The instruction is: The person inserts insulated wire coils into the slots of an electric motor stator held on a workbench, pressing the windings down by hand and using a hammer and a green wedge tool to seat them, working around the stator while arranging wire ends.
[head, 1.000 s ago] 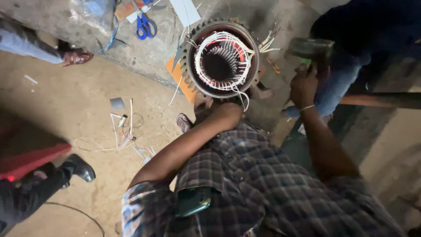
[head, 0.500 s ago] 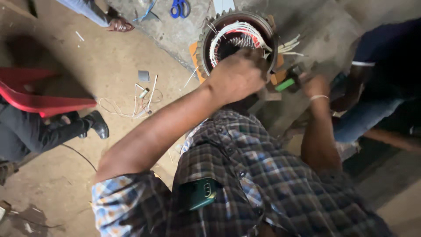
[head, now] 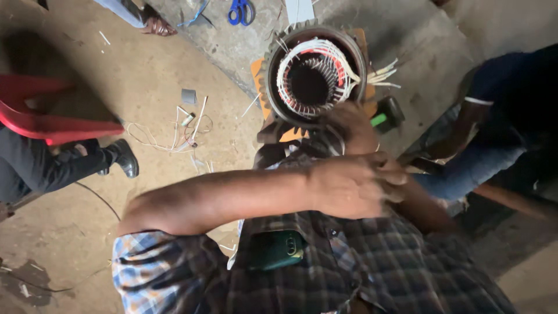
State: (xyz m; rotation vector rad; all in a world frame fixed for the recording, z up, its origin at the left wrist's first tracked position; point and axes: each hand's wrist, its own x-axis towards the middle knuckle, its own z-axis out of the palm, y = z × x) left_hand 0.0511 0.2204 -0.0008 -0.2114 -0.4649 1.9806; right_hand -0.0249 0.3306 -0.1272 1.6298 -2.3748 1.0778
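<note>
Motor stator (head: pixel 314 75): we judge heavy, rigid, windings fragile; grip outer casing | our left hand (head: pixel 349 186), right hand (head: pixel 349 125): blurred, grip unclear.

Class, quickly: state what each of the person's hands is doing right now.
Left hand: blurred, crossed over the right forearm; grip cannot be told.
Right hand: blurred, near the stator; cannot tell.

No screens or signs show. A dark green phone (head: pixel 278 250) sits in the checked shirt's chest pocket, back outward with its camera ring visible — its display faces away. On the dirt floor left of the motor stator lies a small grey square (head: pixel 189 96), flat like a card or label — too small to tell.
</note>
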